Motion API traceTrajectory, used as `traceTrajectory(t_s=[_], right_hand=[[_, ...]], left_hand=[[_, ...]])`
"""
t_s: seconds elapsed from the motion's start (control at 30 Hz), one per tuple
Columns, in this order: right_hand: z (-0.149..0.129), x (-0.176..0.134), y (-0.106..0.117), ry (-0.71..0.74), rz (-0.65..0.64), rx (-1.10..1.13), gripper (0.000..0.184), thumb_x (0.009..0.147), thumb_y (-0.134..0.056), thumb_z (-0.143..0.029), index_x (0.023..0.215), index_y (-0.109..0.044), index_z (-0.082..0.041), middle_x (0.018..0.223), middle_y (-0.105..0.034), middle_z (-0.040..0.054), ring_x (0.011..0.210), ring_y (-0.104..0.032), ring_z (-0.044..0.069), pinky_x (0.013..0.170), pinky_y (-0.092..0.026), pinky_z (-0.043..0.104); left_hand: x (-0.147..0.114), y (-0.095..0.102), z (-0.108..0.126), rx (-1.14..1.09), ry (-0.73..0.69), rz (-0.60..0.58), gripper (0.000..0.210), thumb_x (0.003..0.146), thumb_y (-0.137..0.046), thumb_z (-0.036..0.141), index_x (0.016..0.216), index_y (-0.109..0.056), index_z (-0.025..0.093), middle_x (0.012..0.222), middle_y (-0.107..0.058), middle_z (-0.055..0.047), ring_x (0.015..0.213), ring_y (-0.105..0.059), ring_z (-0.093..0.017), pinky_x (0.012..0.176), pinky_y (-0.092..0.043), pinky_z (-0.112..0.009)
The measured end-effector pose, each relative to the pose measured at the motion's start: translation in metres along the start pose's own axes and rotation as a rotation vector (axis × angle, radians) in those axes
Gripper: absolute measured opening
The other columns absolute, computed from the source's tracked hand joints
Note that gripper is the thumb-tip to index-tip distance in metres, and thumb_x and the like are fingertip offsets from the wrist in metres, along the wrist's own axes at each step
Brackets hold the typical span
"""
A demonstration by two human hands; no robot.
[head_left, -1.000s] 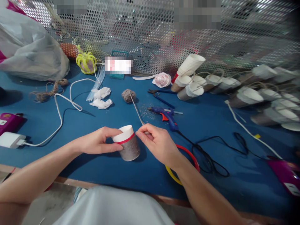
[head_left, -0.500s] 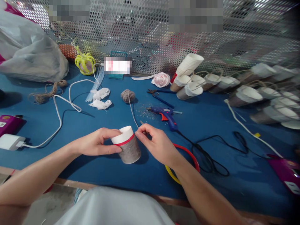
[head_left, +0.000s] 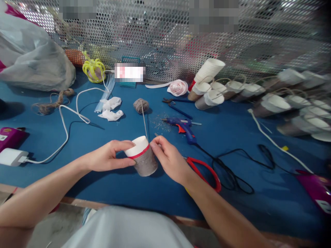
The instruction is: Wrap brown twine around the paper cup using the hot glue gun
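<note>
A paper cup (head_left: 146,166) with a white rim, a red band and a grey covering on its lower part is tilted in front of me. My left hand (head_left: 116,155) grips it, thumb on the outside and fingers over the rim. A strand of grey yarn (head_left: 144,122) runs from a small yarn ball (head_left: 141,105) down to the cup's right side. There my right hand (head_left: 168,155) pinches the yarn close to the red band, its fingertips at the cup's wall. Scissors (head_left: 217,179) with red and yellow handles lie partly hidden under my right hand and forearm.
A blue glue gun (head_left: 184,127) with a black cord and pliers (head_left: 178,106) lie beyond my right hand. Several covered cups (head_left: 274,105) stand at the right. White scraps (head_left: 111,108), a white cable (head_left: 67,131) and a plastic bag (head_left: 33,55) are at the left.
The cup has shifted slightly up and to the right. My right hand's fingertips have stayed close to its side, and the yarn strand now hangs steeper.
</note>
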State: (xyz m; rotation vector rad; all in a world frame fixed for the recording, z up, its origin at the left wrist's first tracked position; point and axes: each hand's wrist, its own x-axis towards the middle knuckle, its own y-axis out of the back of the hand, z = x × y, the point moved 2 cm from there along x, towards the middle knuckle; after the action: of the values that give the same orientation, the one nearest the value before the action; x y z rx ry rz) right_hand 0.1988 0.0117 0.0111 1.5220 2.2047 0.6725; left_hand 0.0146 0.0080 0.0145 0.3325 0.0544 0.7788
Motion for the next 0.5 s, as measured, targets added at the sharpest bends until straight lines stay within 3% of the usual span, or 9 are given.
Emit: traceTrajectory(t_s=[0.37, 0.5], right_hand=[[0.003, 0.000, -0.008, 0.046, 0.122, -0.151, 0.018, 0.088, -0.032, -0.029, 0.074, -0.038, -0.021, 0.058, -0.044, -0.0027, 0.051, -0.044, 0.012, 0.050, -0.035, 0.025], [0.004, 0.000, -0.010, 0.060, 0.125, -0.185, 0.017, 0.088, -0.032, -0.030, 0.075, -0.038, -0.021, 0.062, -0.048, -0.0004, 0.055, -0.048, 0.014, 0.054, -0.037, 0.026]], left_hand=[[0.003, -0.009, -0.006, 0.061, 0.081, -0.023, 0.014, 0.078, -0.050, 0.017, 0.087, -0.057, 0.010, 0.083, -0.062, -0.004, 0.081, -0.055, -0.015, 0.078, -0.044, -0.027], [0.003, -0.015, -0.006, 0.003, 0.172, 0.008, 0.016, 0.074, -0.052, 0.015, 0.089, -0.053, 0.011, 0.077, -0.058, -0.002, 0.068, -0.051, -0.011, 0.065, -0.045, -0.023]])
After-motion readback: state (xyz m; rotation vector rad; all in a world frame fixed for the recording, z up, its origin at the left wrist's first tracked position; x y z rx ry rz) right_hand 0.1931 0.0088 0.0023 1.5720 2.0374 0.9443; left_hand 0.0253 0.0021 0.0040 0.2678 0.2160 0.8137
